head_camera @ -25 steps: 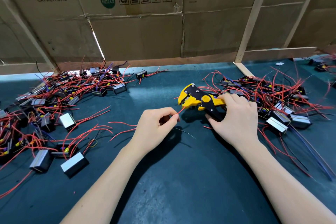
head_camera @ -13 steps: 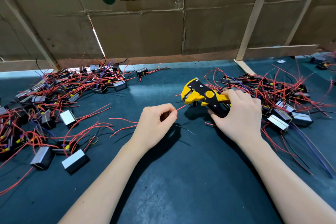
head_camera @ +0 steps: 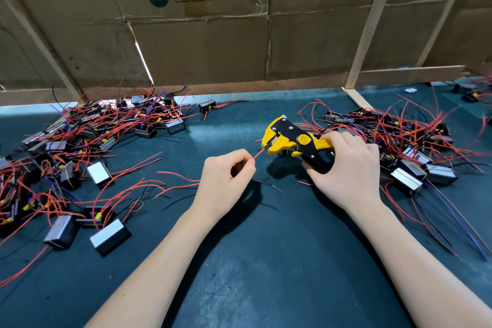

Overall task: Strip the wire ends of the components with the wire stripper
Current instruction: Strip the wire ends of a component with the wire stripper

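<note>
Right hand (head_camera: pixel 348 168) grips handles of yellow-black wire stripper (head_camera: pixel 290 141), its head pointing left. Left hand (head_camera: pixel 226 181), just left of stripper, pinches red wire (head_camera: pixel 258 154), tip at stripper mouth. Component piles (head_camera: pixel 80 157) lie far left and right (head_camera: pixel 410 146) of stripper on dark surface (head_camera: pixel 266 261). Cardboard wall (head_camera: pixel 202 42) behind.

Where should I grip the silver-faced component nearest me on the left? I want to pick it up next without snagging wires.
Take the silver-faced component across its two short sides from above. Its flat silver face lies up and its near end is free; its red wires trail off at the far end.
</note>
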